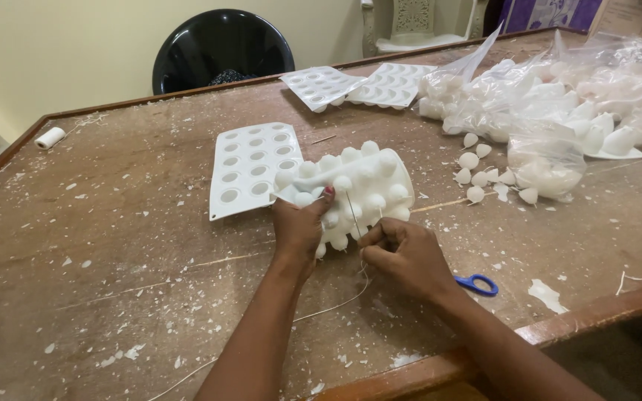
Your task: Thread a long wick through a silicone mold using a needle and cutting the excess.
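Observation:
A white silicone mould (358, 182) with rounded bumps lies upside down in the middle of the table. My left hand (299, 226) grips its near edge, thumb on top. My right hand (403, 252) pinches a thin wick string (353, 215) that runs up to the mould's bumps and trails back across the table toward me. A second white mould (250, 167) with round cavities lies face up just left of the first.
Blue-handled scissors (477, 284) lie by my right wrist. Small white wax pieces (477, 178) and clear bags of them (559, 104) fill the right side. Two more moulds (358, 85) lie at the back, a string spool (50, 137) far left, a black bin (221, 48) beyond the table.

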